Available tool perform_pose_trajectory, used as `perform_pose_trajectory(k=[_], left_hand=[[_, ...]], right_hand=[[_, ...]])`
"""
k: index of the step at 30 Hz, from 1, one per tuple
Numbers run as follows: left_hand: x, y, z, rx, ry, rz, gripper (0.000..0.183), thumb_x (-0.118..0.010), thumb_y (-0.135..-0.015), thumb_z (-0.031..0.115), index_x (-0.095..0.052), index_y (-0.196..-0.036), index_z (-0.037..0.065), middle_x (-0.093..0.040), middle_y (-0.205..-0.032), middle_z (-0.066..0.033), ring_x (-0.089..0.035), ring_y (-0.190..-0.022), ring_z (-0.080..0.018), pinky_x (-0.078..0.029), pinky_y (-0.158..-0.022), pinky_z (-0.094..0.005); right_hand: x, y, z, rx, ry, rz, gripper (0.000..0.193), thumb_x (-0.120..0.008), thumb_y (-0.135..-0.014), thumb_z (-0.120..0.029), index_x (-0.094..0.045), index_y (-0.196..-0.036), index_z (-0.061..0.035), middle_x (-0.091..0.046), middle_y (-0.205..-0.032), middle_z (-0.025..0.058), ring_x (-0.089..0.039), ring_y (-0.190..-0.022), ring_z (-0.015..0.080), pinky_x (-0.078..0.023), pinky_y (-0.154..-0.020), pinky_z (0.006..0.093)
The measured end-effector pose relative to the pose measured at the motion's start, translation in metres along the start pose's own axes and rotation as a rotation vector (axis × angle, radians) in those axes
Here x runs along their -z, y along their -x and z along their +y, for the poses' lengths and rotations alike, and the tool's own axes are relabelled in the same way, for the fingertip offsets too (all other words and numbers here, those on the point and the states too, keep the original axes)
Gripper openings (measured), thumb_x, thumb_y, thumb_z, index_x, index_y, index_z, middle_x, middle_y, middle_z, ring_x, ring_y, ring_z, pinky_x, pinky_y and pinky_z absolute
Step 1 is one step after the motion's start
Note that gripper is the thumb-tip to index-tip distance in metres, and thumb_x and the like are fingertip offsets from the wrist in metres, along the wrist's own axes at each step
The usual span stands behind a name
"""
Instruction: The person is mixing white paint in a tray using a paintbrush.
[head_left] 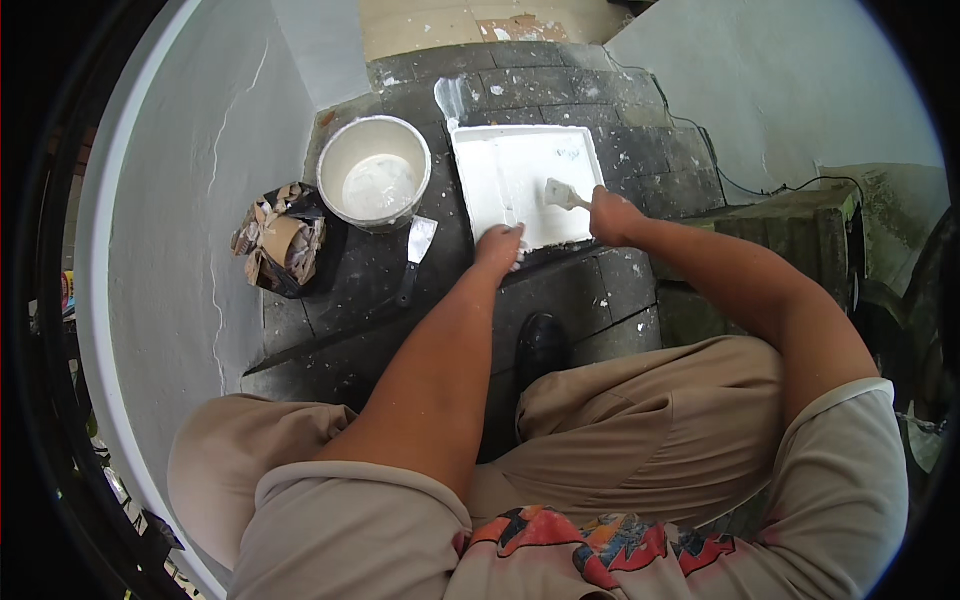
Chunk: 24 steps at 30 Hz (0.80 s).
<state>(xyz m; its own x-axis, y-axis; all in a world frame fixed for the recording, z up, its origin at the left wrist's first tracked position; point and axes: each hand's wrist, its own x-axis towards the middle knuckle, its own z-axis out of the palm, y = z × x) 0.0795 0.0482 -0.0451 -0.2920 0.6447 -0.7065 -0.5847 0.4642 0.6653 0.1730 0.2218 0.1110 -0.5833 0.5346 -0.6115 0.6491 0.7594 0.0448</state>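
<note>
A white paint tray (478,138), wet with white paint inside, rests on the dark floor ahead of me. At its near left corner my left hand (499,246) is closed over the rim, fingertips smeared white. My right hand (612,216) reaches over the tray's right side, closed around the handle of a paintbrush (566,194). The brush's broad, paint-covered end points left above the painted bottom; whether it touches cannot be told. To the left stand a white bucket (326,170) with white paint inside and, beside it, a putty knife (417,252) lying with its dark handle toward me.
Crumpled brown and black paper or plastic (283,238) sits left of the bucket. Grey walls rise on both sides. A black cable (705,135) runs along the right wall above a mossy block (790,235). White paint spots the floor tiles (540,85).
</note>
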Motion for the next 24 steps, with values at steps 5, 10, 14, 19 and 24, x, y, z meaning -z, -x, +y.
perform_pose_trajectory(k=[5, 10, 14, 19, 24], left_hand=[[0.024, 0.012, -0.001, -0.223, -0.463, 0.650, 0.029, -0.059, -0.086, 0.032, -0.063, -0.090, 0.003, -0.068, -0.089, -0.0183, -0.064, -0.087, -0.0382, -0.050, -0.076, -0.0446], [0.064, -0.005, -0.021, -0.107, -0.462, 0.692, 0.027, -0.058, -0.087, 0.030, -0.061, -0.089, 0.004, -0.068, -0.085, -0.0139, -0.066, -0.079, -0.0343, -0.052, -0.066, -0.0416], [0.045, -0.003, -0.029, 0.071, 0.308, 0.270, 0.018, -0.063, -0.087, 0.021, -0.056, -0.098, 0.009, -0.056, -0.083, -0.0024, -0.057, -0.068, -0.0139, -0.051, -0.061, -0.0280], [0.039, 0.007, -0.027, -0.166, 0.070, 0.388, 0.020, -0.070, -0.081, 0.018, -0.063, -0.093, 0.005, -0.066, -0.080, -0.0064, -0.063, -0.069, -0.0172, -0.050, -0.061, -0.0307], [0.038, 0.003, -0.028, -0.182, -0.114, 0.464, 0.023, -0.072, -0.079, 0.017, -0.062, -0.095, 0.003, -0.069, -0.087, -0.0106, -0.066, -0.080, -0.0206, -0.050, -0.074, -0.0325]], right_hand=[[-0.006, 0.013, 0.005, 0.079, 0.053, -0.072, 0.029, -0.051, -0.084, -0.007, -0.040, -0.106, 0.0072, -0.061, -0.096, 0.0323, -0.062, -0.091, 0.0450, -0.049, -0.079, 0.0504], [-0.014, 0.004, -0.038, 0.082, -0.068, -0.161, 0.034, -0.054, -0.082, -0.009, -0.040, -0.108, 0.0082, -0.060, -0.093, 0.0337, -0.062, -0.087, 0.0452, -0.049, -0.076, 0.0480], [-0.002, -0.012, -0.058, 0.179, -0.101, -0.155, 0.030, -0.058, -0.078, -0.016, -0.062, -0.092, 0.0110, -0.065, -0.095, 0.0298, -0.065, -0.091, 0.0408, -0.051, -0.080, 0.0436], [0.030, -0.026, -0.100, 0.202, 0.018, -0.059, 0.030, -0.061, -0.077, -0.019, -0.068, -0.089, 0.0073, -0.066, -0.095, 0.0281, -0.065, -0.094, 0.0380, -0.053, -0.082, 0.0409], [0.062, -0.036, -0.129, 0.256, 0.118, 0.000, 0.031, -0.063, -0.076, -0.020, -0.068, -0.089, 0.0069, -0.066, -0.094, 0.0282, -0.066, -0.092, 0.0381, -0.054, -0.080, 0.0419]])
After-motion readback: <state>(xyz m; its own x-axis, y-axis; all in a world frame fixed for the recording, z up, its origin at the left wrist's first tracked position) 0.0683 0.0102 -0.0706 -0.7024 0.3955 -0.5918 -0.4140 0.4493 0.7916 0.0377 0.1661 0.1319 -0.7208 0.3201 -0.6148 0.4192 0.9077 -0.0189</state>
